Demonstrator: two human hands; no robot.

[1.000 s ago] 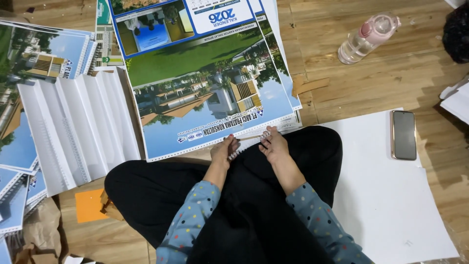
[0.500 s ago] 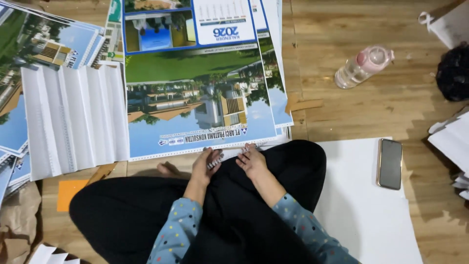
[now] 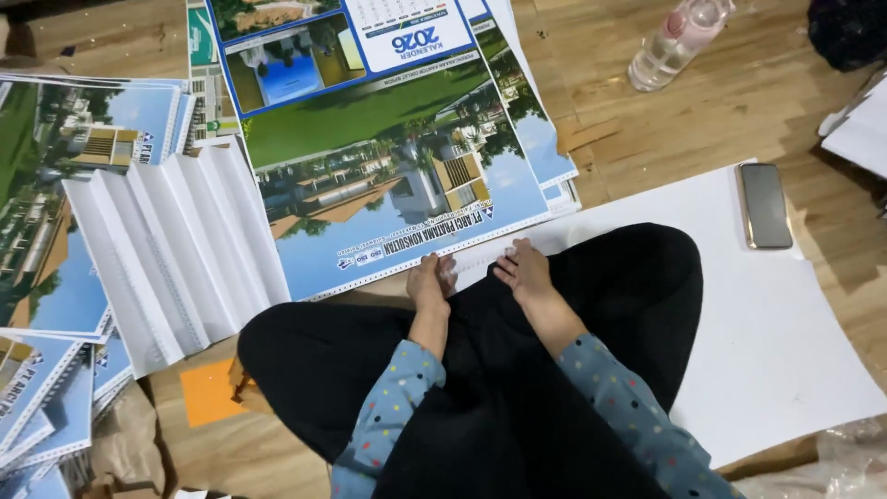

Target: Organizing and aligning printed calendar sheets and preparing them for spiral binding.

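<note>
Your left hand [image 3: 430,282] and right hand [image 3: 523,269] pinch the near perforated edge of the large glossy blue-and-green calendar sheet [image 3: 388,157]. Its long axis runs away from you, print upside down. Right of grip: dark phone [image 3: 764,205], clear plastic bottle [image 3: 673,39].

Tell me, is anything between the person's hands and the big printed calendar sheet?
Nothing visible is. The left hand and right hand already rest at the near perforated edge of the big printed calendar sheet.
</note>
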